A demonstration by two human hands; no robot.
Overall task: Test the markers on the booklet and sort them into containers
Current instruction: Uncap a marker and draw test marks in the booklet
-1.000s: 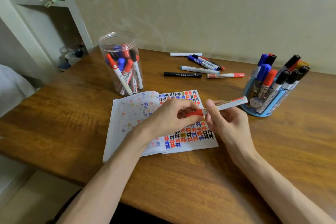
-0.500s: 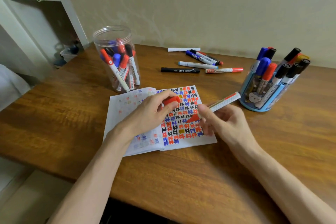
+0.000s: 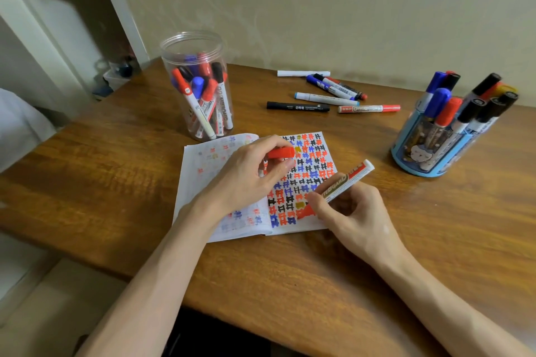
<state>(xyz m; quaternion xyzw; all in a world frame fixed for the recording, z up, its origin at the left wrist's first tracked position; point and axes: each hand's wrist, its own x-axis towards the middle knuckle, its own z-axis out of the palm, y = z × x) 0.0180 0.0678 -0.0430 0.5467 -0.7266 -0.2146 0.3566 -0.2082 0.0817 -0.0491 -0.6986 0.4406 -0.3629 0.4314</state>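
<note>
An open booklet (image 3: 220,153) lies on the wooden table, its right page full of red, blue and black marks. My right hand (image 3: 356,217) grips an uncapped red marker (image 3: 345,182) with its tip down on the lower part of that page. My left hand (image 3: 246,177) rests on the booklet and pinches the red cap (image 3: 280,152). A clear plastic jar (image 3: 197,84) with several markers stands behind the booklet on the left. A blue pen holder (image 3: 435,151) with several markers stands on the right.
Several loose markers lie at the back of the table: a black one (image 3: 297,106), a red-capped one (image 3: 368,108), a light-blue-tipped one (image 3: 326,98), a blue one (image 3: 330,88) and a white one (image 3: 303,73). A white shelf unit (image 3: 72,9) stands at the left. The table's front edge runs below my arms.
My left hand pulled the red cap off and moved left with it. My right hand lowered the marker from mid-air until its tip met the page.
</note>
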